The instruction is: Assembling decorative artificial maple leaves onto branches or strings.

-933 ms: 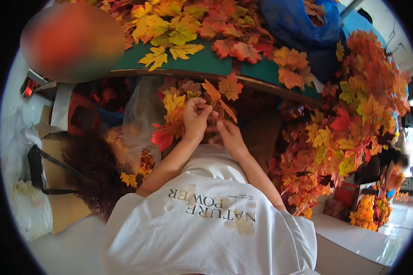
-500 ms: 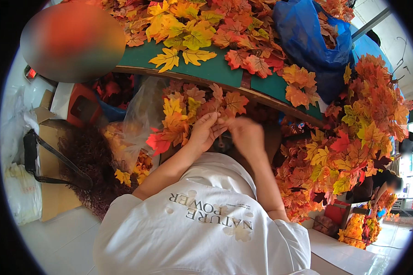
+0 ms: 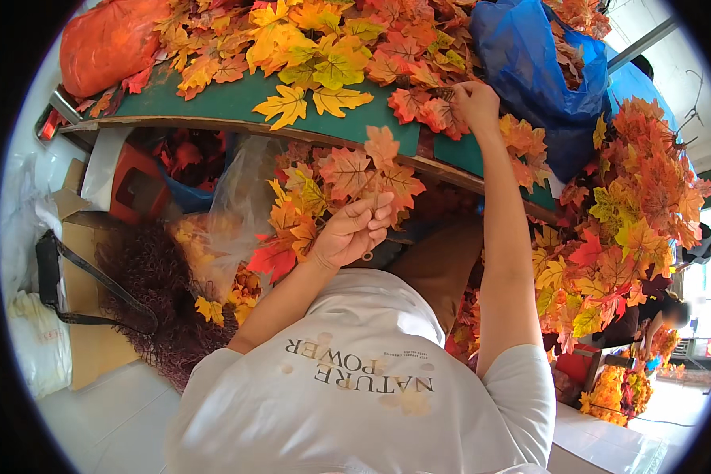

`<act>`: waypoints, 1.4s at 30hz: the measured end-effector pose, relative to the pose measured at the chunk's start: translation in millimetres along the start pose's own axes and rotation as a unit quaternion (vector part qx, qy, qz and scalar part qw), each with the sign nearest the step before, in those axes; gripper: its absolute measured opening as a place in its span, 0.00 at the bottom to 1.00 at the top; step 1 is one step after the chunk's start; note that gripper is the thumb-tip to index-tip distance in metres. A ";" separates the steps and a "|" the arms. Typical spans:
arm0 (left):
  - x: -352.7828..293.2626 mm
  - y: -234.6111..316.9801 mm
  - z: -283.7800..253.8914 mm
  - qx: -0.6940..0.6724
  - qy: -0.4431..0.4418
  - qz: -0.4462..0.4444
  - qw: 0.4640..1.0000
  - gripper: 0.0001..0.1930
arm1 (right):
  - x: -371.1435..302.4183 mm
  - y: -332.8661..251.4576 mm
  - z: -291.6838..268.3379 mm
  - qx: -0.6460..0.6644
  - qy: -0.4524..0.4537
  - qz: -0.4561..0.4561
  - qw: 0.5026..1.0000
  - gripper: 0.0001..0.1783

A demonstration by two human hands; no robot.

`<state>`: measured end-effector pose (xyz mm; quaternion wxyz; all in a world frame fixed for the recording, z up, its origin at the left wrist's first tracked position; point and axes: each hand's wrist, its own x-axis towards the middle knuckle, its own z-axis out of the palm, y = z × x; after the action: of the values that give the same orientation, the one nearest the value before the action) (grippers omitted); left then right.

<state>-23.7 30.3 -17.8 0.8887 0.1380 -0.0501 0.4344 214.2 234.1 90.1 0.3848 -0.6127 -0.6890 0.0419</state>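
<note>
Leaf spray, orange-red (image 3: 346,172): before the table's near edge, stem pinched by the left hand (image 3: 351,231), fingers curled. Right hand (image 3: 476,104): fingers bent at red leaves (image 3: 441,118) on green table (image 3: 213,99); grip cannot be told. Blue bag (image 3: 525,71): right of those leaves.

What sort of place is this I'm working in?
Probably a workroom for artificial foliage, perhaps a shop's back room. Autumn-coloured leaves are heaped on a green tabletop, a blue plastic bag beside them holds more, and another leafy mass stands out at right.
</note>
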 end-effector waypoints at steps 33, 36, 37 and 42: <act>1.1 -30.2 29.3 0.165 0.220 0.101 0.956 0.16 | -251.8 -87.7 5.2 0.697 -0.073 0.360 0.616 0.09; 1.1 -29.6 27.0 0.158 0.225 0.102 0.956 0.15 | -252.2 -89.9 5.8 0.684 -0.079 0.353 0.633 0.07; 1.0 -29.8 26.2 0.157 0.226 0.102 0.956 0.15 | -252.5 -90.3 6.2 0.684 -0.080 0.353 0.633 0.07; 2.2 -28.8 22.4 0.150 0.230 0.103 0.956 0.14 | -251.0 -93.0 6.8 0.689 -0.068 0.339 0.637 0.08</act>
<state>1.0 8.6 -1.8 0.7954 0.1605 0.2075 0.5464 122.9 -6.0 14.3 0.6066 -0.3558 -0.2286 0.6732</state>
